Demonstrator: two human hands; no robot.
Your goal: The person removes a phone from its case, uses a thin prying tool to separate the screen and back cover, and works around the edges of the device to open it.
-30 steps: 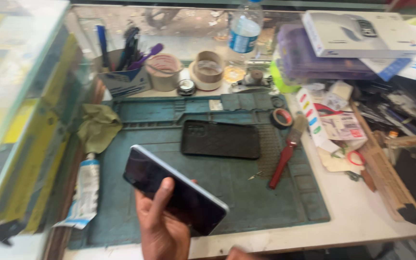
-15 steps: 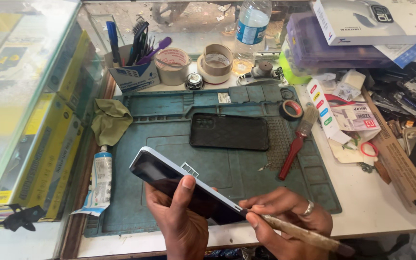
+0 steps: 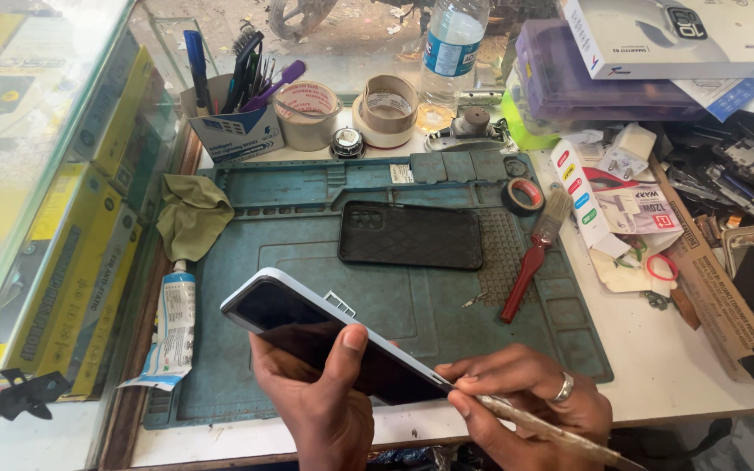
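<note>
A single camera, worn on the person's head, looks steeply down and forward onto a cluttered white workbench (image 3: 674, 366). It sits close: the left hand (image 3: 325, 401) and right hand (image 3: 525, 406) fill the near bottom edge, partly cut off by the frame. The teal rubber work mat (image 3: 447, 296) lies in the middle of the view, slightly skewed, its far edge running towards the clear plastic water bottle (image 3: 451, 44) at the top. On the left the view takes in a glass display case with yellow boxes (image 3: 54, 235); on the right it reaches a pile of cardboard and tools (image 3: 726, 244). There is only this one view.
</note>
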